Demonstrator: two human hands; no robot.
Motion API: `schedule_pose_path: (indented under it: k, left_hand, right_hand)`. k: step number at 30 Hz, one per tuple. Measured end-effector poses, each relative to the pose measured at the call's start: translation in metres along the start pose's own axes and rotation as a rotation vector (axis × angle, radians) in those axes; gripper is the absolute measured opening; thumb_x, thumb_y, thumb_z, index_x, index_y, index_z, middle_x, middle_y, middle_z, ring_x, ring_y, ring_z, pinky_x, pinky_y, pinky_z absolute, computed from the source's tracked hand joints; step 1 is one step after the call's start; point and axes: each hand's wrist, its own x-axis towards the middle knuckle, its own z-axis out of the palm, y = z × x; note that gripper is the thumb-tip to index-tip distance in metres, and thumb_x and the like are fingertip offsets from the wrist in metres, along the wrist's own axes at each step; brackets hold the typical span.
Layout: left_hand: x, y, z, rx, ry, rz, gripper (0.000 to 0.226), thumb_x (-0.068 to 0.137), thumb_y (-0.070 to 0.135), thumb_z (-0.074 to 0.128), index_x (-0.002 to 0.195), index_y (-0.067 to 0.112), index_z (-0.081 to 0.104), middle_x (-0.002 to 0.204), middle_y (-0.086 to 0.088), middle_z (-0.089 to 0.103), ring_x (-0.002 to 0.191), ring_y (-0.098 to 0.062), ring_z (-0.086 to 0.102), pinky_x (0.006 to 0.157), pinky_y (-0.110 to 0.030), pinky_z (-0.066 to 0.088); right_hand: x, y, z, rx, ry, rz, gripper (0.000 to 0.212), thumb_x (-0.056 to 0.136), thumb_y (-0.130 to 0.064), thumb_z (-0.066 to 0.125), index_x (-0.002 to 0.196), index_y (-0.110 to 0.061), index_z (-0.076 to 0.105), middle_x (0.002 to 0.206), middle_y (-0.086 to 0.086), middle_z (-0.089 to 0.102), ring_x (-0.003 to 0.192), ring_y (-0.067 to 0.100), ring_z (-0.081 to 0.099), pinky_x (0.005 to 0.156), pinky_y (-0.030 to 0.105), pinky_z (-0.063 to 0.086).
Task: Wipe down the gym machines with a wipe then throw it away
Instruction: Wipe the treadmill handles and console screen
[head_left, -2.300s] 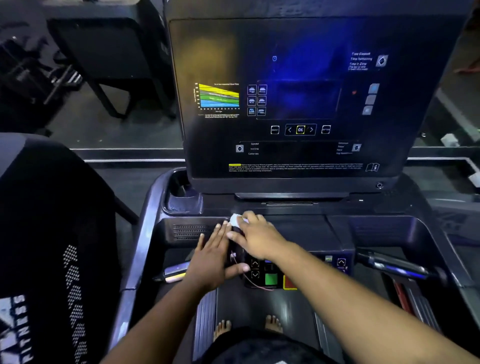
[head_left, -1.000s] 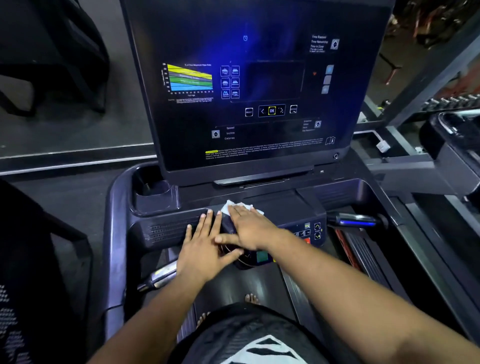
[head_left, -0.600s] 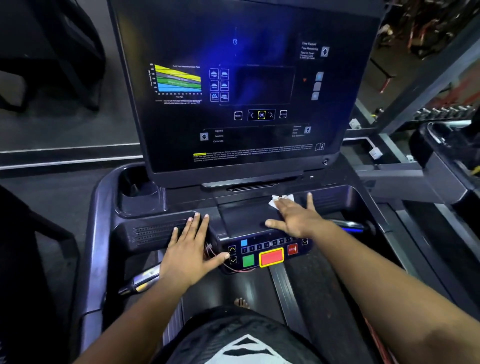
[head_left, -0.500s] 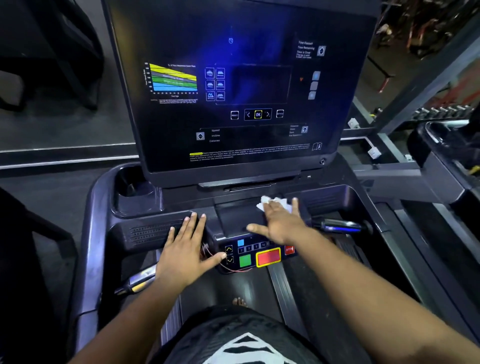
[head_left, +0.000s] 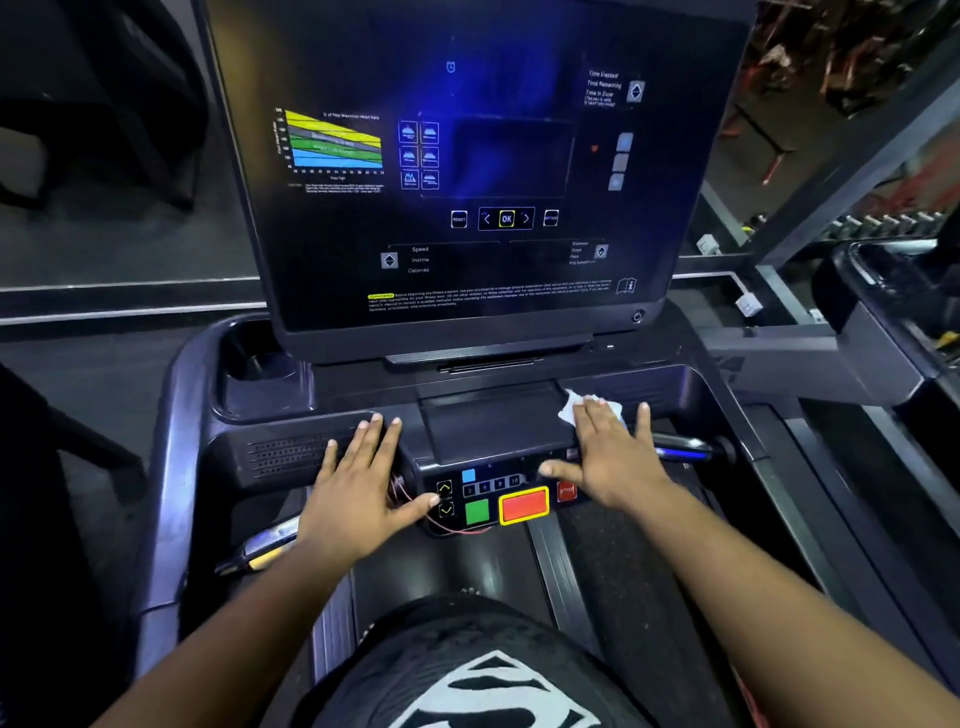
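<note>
A person is standing on a dark grey treadmill (head_left: 171, 467), both bare hands lying flat on its console deck. The right hand (head_left: 608, 457) is pressing a crumpled white wipe (head_left: 571, 410) against the right end of the smooth black tray (head_left: 488, 431) below the screen, fingers spread, with the wipe poking out beyond the fingertips. The left hand (head_left: 358, 488) is resting open and empty, palm down, on the left side of the deck beside a ribbed speaker grille (head_left: 285, 457), its thumb reaching toward the button panel (head_left: 498, 499), where a green square key (head_left: 477, 511) and a red key framed in yellow (head_left: 523, 505) are sitting side by side. Thin red wires (head_left: 410, 504) are looping out just beside that thumb. A large glossy black display (head_left: 467, 171) is rising behind the tray, showing a striped coloured chart and reflecting blue light. A deep cup holder (head_left: 260, 364) is sitting at the deck's left rear. Around the machine, a dim gym floor is spreading out, with another grey machine (head_left: 883, 332) standing to the right.
</note>
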Motion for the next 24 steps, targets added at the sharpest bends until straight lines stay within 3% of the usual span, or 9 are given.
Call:
schedule_pose_path:
  k: [4, 7, 9, 14, 16, 21, 24]
  left_hand:
    - [0.001, 0.000, -0.002, -0.012, -0.010, -0.001, 0.115, 0.076, 0.099, 0.011, 0.163, 0.027, -0.007, 0.170, 0.001, -0.007, 0.157, -0.014, -0.007, 0.128, -0.049, 0.002]
    - [-0.001, 0.001, -0.003, -0.014, -0.020, 0.003, 0.114, 0.077, 0.099, 0.012, 0.163, 0.027, -0.009, 0.170, 0.002, -0.009, 0.156, -0.013, -0.008, 0.128, -0.048, 0.001]
    - [-0.001, -0.001, -0.003, -0.008, -0.019, -0.001, 0.113, 0.077, 0.098, 0.013, 0.163, 0.027, -0.009, 0.170, 0.002, -0.009, 0.156, -0.014, -0.008, 0.128, -0.048, 0.002]
    - [0.001, 0.000, 0.001, -0.002, -0.001, 0.005, 0.113, 0.077, 0.098, 0.012, 0.163, 0.027, -0.007, 0.170, 0.000, -0.005, 0.157, -0.014, -0.005, 0.128, -0.048, 0.005]
    - [0.001, -0.001, 0.002, -0.019, 0.006, 0.012, 0.113, 0.078, 0.098, 0.011, 0.163, 0.026, -0.005, 0.171, -0.001, -0.003, 0.157, -0.015, -0.003, 0.128, -0.049, 0.006]
    - [0.001, -0.004, 0.001, -0.047, -0.017, 0.035, 0.112, 0.079, 0.096, 0.014, 0.163, 0.025, -0.007, 0.170, 0.001, -0.007, 0.157, -0.014, -0.006, 0.128, -0.048, 0.004]
    - [0.003, -0.006, 0.000, -0.057, -0.043, 0.048, 0.112, 0.078, 0.096, 0.009, 0.162, 0.025, -0.010, 0.170, 0.001, -0.010, 0.156, -0.013, -0.009, 0.128, -0.047, 0.003]
  right_hand:
    - [0.048, 0.010, -0.018, 0.219, -0.083, 0.031, 0.140, 0.053, -0.104, 0.004, 0.162, -0.016, 0.002, 0.170, 0.001, -0.001, 0.156, 0.015, -0.004, 0.121, 0.061, -0.008]
    - [0.058, -0.001, -0.023, 0.193, -0.143, 0.032, 0.139, 0.054, -0.104, 0.003, 0.162, -0.016, 0.001, 0.170, 0.001, -0.002, 0.156, 0.017, -0.007, 0.121, 0.061, -0.011]
    - [0.047, -0.024, -0.020, 0.161, -0.117, -0.061, 0.134, 0.059, -0.102, 0.003, 0.162, -0.016, 0.007, 0.170, 0.001, 0.002, 0.156, 0.017, -0.004, 0.121, 0.060, -0.011]
    - [0.004, -0.101, 0.011, 0.183, 0.197, -0.242, 0.129, 0.064, -0.098, 0.001, 0.157, -0.013, 0.028, 0.163, 0.005, 0.030, 0.154, 0.021, 0.018, 0.125, 0.055, -0.001]
    - [-0.012, -0.125, 0.034, 0.187, 0.324, -0.363, 0.118, 0.074, -0.094, 0.013, 0.156, -0.011, 0.030, 0.162, 0.007, 0.032, 0.154, 0.023, 0.019, 0.125, 0.054, 0.001]
    - [-0.026, -0.110, 0.103, -0.102, 0.470, -0.535, 0.106, 0.087, -0.081, 0.034, 0.160, -0.007, 0.016, 0.168, 0.013, 0.008, 0.156, 0.029, 0.007, 0.121, 0.054, 0.020]
    - [-0.031, -0.095, 0.129, -0.190, 0.484, -0.533, 0.104, 0.089, -0.077, 0.042, 0.160, -0.007, 0.013, 0.168, 0.015, 0.000, 0.156, 0.031, -0.001, 0.121, 0.054, 0.019]
